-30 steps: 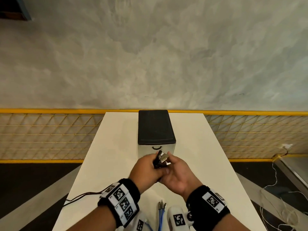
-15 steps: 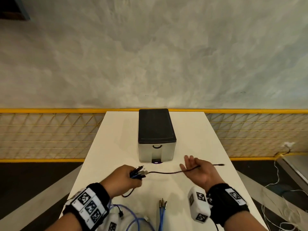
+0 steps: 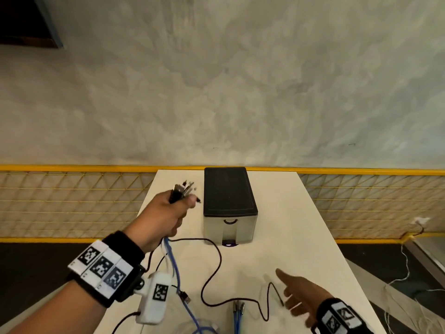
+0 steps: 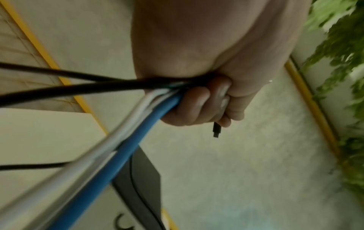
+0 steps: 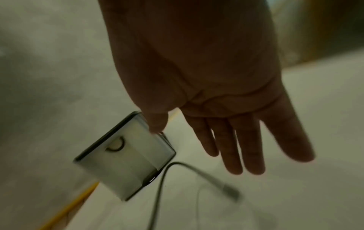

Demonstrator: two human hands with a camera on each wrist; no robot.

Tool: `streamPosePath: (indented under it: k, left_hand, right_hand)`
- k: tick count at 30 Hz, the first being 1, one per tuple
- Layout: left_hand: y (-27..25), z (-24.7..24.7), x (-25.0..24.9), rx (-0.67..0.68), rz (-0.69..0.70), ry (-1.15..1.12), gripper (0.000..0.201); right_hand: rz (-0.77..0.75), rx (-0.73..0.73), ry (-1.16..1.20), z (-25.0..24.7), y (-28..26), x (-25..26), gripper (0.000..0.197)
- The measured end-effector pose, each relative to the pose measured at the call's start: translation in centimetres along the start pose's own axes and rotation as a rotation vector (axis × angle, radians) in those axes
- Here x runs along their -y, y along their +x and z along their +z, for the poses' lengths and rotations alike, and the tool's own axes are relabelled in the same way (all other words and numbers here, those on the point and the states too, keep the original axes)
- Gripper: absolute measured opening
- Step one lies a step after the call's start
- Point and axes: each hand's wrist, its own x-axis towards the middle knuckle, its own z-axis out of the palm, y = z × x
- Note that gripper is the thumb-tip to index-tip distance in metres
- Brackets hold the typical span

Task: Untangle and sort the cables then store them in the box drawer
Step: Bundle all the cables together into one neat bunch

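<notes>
My left hand is raised left of the box drawer and grips a bundle of cable ends; black, white and blue cables run from the fist down to the table. A single black cable lies loose on the white table, snaking from the box front to my right hand. That hand hovers over the table with fingers straight and nothing in it. The box drawer is closed, its handle facing me.
Blue cable ends with metal plugs lie at the near edge. A small black plug rests beside the blue cable. A yellow mesh railing runs behind the table. White wires trail on the floor at right.
My left hand has lifted the bundle up and away beside the box. My right hand let go of the black cable, which dropped onto the table, and moved down toward me.
</notes>
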Motion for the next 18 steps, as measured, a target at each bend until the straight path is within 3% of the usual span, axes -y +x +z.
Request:
streamPosePath:
  k: [2, 3, 5, 8, 10, 12, 15, 18]
  left_hand:
    - [0.2, 0.7, -2.4, 0.046, 0.033, -0.099, 0.022]
    - [0.2, 1.4, -3.3, 0.077, 0.046, -0.148, 0.025]
    - [0.1, 3.2, -4.7, 0.142, 0.082, -0.224, 0.029]
    - [-0.3, 6.5, -6.0, 0.198, 0.163, -0.195, 0.033]
    - [-0.7, 8.2, -6.6, 0.202, 0.213, -0.168, 0.034]
    - [-0.9, 9.2, -7.2, 0.203, 0.264, -0.129, 0.036]
    - [-1.2, 10.2, -7.6, 0.230, 0.339, 0.054, 0.033]
    - [-1.1, 10.3, -8.1, 0.204, 0.396, 0.262, 0.027]
  right_hand:
    - [-0.297, -0.186, -0.356, 0.1, -1.8, 2.2, 0.046]
    - [-0.471, -0.215, -0.394, 0.1, -2.8, 3.5, 0.036]
    - [-0.782, -0.195, -0.178, 0.5, -5.5, 6.2, 0.029]
    - [-1.117, 0.088, 0.127, 1.6, -11.0, 10.0, 0.040]
    - [-1.218, 0.238, 0.102, 2.4, -13.8, 11.5, 0.046]
    - [-1.263, 0.287, -0.039, 2.8, -15.1, 12.1, 0.052]
    - [-1.320, 0.134, -0.188, 3.7, -15.6, 12.0, 0.052]
    - [-1.368, 0.131, 0.050, 5.0, -15.1, 11.8, 0.040]
